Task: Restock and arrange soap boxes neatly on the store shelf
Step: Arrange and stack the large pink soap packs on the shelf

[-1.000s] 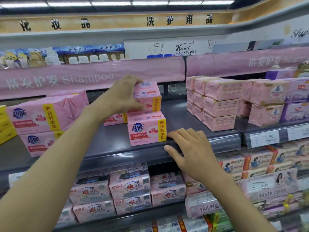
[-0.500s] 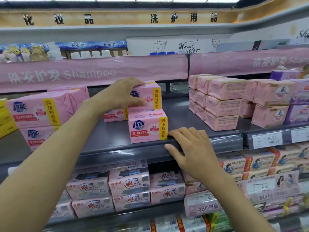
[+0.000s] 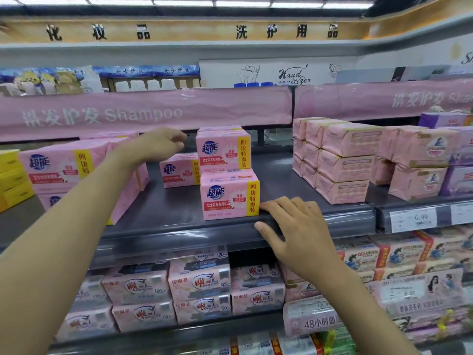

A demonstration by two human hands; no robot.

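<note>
Two pink soap boxes are stacked at the middle of the dark grey shelf: the upper box sits on the lower box, both upright and facing out. A third pink box stands behind them to the left. My left hand hovers just left of the upper box, fingers loosely curled, holding nothing. My right hand rests flat on the shelf's front edge, fingertips beside the lower box.
A big stack of the same pink boxes fills the shelf's left, with yellow packs beyond. Pink wrapped soap packs stand at the right. A pink Shampoo banner hangs above. More soap packs fill the shelf below.
My left hand has let go of the upper box, which now sits upright on the lower one, and has drawn back to the left. My right hand has stayed on the shelf edge.
</note>
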